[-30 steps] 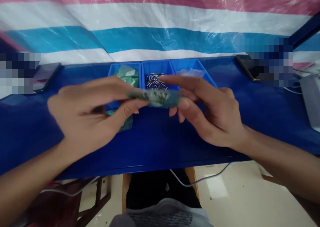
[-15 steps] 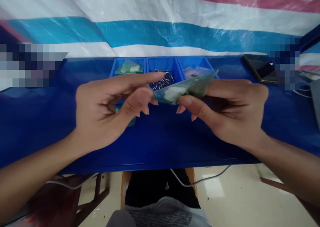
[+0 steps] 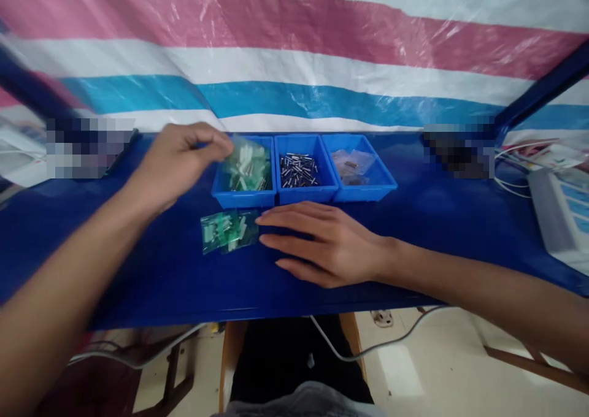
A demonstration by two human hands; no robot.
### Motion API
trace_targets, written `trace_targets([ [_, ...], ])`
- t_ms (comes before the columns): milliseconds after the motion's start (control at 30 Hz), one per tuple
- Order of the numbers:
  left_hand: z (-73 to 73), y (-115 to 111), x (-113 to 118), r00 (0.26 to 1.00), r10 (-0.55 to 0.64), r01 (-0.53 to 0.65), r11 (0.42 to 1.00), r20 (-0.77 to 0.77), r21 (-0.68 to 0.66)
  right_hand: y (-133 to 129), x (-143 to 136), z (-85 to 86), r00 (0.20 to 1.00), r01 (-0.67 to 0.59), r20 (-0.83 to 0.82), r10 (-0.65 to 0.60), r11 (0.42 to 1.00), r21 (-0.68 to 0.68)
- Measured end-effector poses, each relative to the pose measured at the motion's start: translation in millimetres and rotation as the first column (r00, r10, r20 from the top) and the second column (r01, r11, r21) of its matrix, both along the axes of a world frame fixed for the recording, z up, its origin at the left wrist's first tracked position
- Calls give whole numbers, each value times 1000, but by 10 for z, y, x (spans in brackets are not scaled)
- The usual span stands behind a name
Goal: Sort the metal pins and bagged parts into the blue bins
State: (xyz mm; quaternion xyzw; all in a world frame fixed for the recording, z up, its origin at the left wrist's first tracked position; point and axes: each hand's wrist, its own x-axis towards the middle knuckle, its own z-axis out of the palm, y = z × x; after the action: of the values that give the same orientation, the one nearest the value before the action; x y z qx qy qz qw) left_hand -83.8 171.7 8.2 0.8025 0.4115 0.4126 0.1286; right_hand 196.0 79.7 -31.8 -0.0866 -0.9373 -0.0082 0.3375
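Note:
My left hand (image 3: 184, 153) pinches the corner of a clear green bag (image 3: 248, 157) holding white pieces, over the left blue bin (image 3: 243, 199). More bagged pieces show beneath it in that bin. My right hand (image 3: 322, 242) is palm down above the table, fingers apart and holding nothing, with its fingertips beside a pile of green bags (image 3: 229, 230) with white pieces. The middle bin (image 3: 307, 194) contains many small metal pins (image 3: 298, 170). Small clear bags (image 3: 352, 162) lie in the right bin (image 3: 365, 192).
The blue table (image 3: 184, 288) has a striped plastic sheet (image 3: 294, 37) behind it. A dark, partly pixelated object (image 3: 453, 153) lies at the back right. Farther right are a grey-white box (image 3: 550, 211) and cables. A white cable (image 3: 363, 354) hangs below the front edge.
The hands have moved apart. My left hand has gone to the left bin with a bag; my right hand has let go and opened near the green bags. The view has shifted.

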Motion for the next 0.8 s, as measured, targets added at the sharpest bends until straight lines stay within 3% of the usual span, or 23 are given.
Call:
trace_targets([
  [67,-18,40,-54,993,49,-46,999,-112,26,48,-174,-10,988,-44,149,41,999,14],
  [167,43,-151,17,963,166,-132,977,-212,166,91,-451,-7,943,-26,332,27,1000,-8],
  [233,98,-338,110,910,141,-56,973,-389,222,114,-568,-22,921,-13,390,6,1000,15],
  [333,95,-520,210,780,-96,122,992,-619,1,138,-552,-69,926,19,375,-51,996,88],
  [433,-3,-535,230,704,-118,79,993,-701,-88,118,-331,-108,952,63,288,-104,987,149],
  [533,-88,-479,220,704,-73,58,997,-707,-45,64,-48,-105,969,120,190,-158,973,196],
  [700,-130,-399,188,780,-70,70,997,-621,-25,57,260,15,967,228,57,-247,947,225],
  [800,-128,-358,138,835,-58,50,998,-548,-31,77,349,132,958,286,-52,-282,946,152],
])
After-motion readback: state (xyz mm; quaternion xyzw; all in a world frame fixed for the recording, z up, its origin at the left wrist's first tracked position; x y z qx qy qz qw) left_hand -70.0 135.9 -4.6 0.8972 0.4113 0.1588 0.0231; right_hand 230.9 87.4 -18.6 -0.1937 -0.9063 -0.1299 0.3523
